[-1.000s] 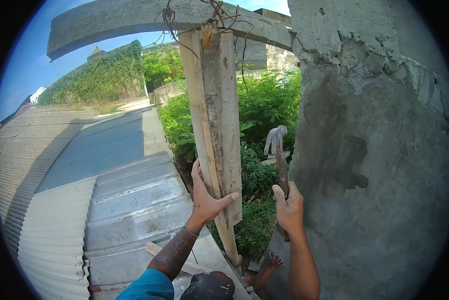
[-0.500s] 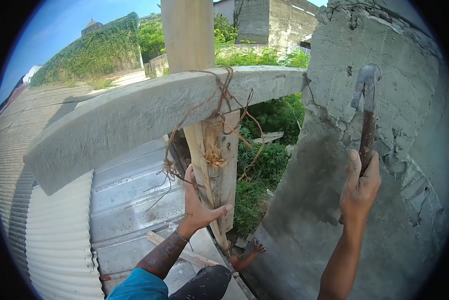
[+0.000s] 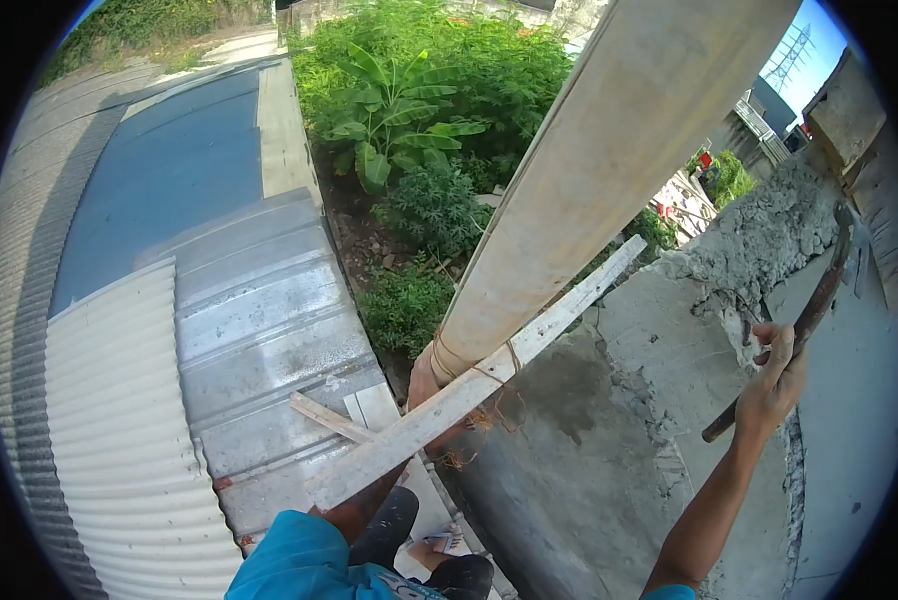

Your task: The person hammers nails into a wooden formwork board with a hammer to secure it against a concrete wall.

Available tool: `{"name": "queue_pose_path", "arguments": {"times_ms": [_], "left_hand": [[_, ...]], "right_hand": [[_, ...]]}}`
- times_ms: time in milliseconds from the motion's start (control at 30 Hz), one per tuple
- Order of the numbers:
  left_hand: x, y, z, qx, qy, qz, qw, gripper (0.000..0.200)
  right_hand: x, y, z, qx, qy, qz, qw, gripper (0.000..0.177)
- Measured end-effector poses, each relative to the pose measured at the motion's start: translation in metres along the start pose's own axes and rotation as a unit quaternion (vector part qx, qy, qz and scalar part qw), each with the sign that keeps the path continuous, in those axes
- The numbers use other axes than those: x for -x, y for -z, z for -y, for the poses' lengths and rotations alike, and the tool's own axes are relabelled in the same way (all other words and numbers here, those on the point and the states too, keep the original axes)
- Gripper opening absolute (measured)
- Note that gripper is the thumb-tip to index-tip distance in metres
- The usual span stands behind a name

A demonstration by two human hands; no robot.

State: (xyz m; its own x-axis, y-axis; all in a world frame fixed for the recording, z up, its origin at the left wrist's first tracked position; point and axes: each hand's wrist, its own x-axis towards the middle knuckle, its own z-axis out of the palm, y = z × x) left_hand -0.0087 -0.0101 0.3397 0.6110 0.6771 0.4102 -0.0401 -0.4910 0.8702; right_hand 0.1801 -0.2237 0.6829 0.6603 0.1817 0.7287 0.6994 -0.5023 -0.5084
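Observation:
My right hand [image 3: 772,392] is closed around the handle of a claw hammer [image 3: 821,298], held up at the right with its head pointing away and up. A thick wooden post [image 3: 609,160] rises from the middle toward the top right. Across its lower part lies a whitish wooden plank [image 3: 559,325], bound to it with rusty tie wire [image 3: 509,362]. Low on the post, my left hand [image 3: 423,380] grips its side; the plank hides most of the fingers. Loose wire ends [image 3: 481,418] stick out below the plank.
Left are a corrugated sheet roof [image 3: 114,390], a metal roof [image 3: 269,330] and a blue panel [image 3: 174,185]. A loose wood strip [image 3: 329,418] lies on the metal. A rough concrete wall [image 3: 589,480] stands right. Plants [image 3: 429,200] grow below, past the roof edge.
My view has tipped downward and swung over, so the post and plank now slant. My right hand has moved the hammer to the right and tilted it. My left hand stays at the post.

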Motion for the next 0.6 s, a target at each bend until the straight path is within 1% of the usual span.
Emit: {"name": "queue_pose_path", "arguments": {"times_ms": [33,133,233,333,400,467,500,533,600], "left_hand": [[-0.003,0.002,-0.004,0.001,-0.002,-0.007,1.0,0.071],[-0.008,0.011,-0.014,-0.002,-0.008,-0.029,1.0,0.07],[-0.01,0.017,-0.022,-0.004,-0.01,-0.041,0.999,0.069],[-0.012,0.02,-0.028,-0.005,-0.01,-0.052,0.999,0.068],[-0.013,0.022,-0.03,-0.005,-0.008,-0.059,0.998,0.068],[-0.016,0.023,-0.032,-0.003,-0.006,-0.063,0.998,0.067],[-0.017,0.023,-0.032,-0.002,-0.005,-0.063,0.998,0.067],[-0.02,0.024,-0.032,0.001,-0.006,-0.063,0.998,0.067],[-0.026,0.022,-0.029,0.007,-0.009,-0.061,0.998,0.066]], "right_hand": [[-0.003,-0.002,-0.003,0.018,0.014,0.002,1.0,0.043],[-0.002,-0.012,-0.018,0.022,-0.025,0.022,0.999,0.042],[0.001,-0.02,-0.027,0.083,-0.047,0.014,0.995,0.041],[0.016,-0.024,-0.012,0.056,-0.078,-0.005,0.995,0.042],[0.043,-0.038,0.002,-0.111,-0.116,-0.005,0.987,0.041],[0.082,-0.059,0.028,-0.151,-0.247,0.04,0.956,0.039],[0.102,-0.072,0.035,-0.159,-0.279,0.055,0.945,0.037],[0.12,-0.086,0.037,-0.17,-0.31,0.068,0.933,0.036],[0.146,-0.11,0.033,-0.147,-0.3,0.106,0.936,0.034]]}}
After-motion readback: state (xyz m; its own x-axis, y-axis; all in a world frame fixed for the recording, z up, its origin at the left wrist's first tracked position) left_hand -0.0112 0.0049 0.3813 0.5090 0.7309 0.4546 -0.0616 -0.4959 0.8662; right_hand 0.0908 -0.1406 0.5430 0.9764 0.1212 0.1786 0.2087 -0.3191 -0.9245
